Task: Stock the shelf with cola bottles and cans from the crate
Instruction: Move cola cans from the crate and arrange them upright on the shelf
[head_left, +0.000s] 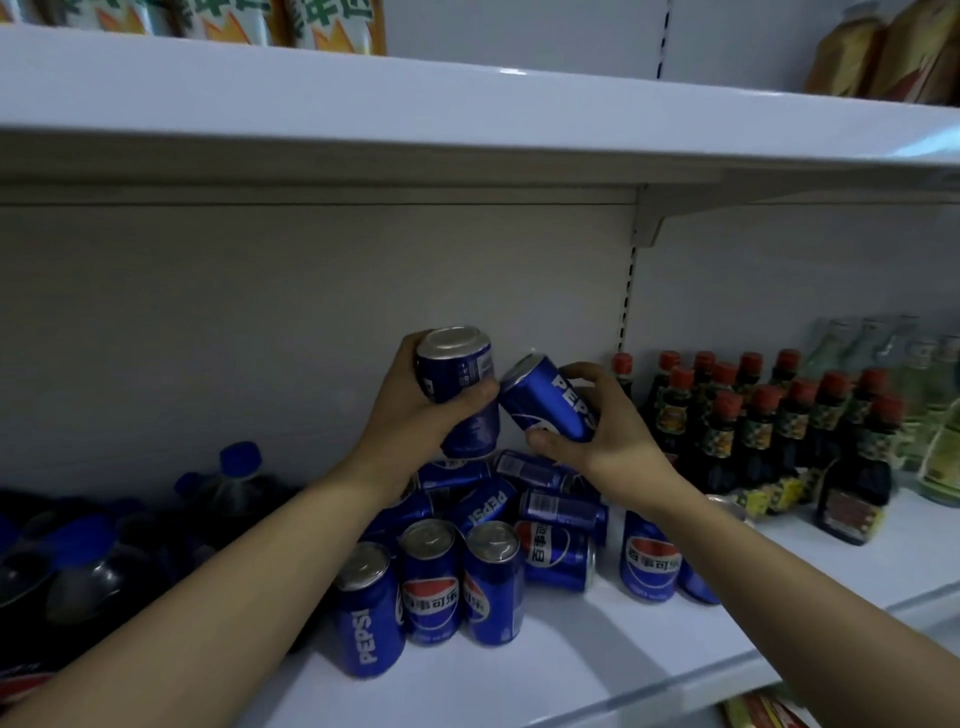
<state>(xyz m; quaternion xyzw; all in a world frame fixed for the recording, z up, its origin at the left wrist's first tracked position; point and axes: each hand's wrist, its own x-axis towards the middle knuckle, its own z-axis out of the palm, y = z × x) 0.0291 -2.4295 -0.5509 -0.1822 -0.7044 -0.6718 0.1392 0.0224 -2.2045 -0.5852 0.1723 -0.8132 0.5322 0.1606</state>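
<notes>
Hands hold cans above the shelf (597, 670). Left grip (415, 415) clasps two stacked cans (460, 395). Right grip (597, 426) clasps a tilted can (548, 397).

A white shelf (597, 670) with a pale back panel carries the goods. At its left stand dark cola bottles (228, 499) with blue caps; in the middle blue cola cans (431, 587) stand upright at the front, with more cans (550, 499) lying tumbled on their sides behind them. To the right, dark sauce bottles (769, 436) with red caps stand in rows, with clear pale bottles (930, 395) beyond them.
</notes>
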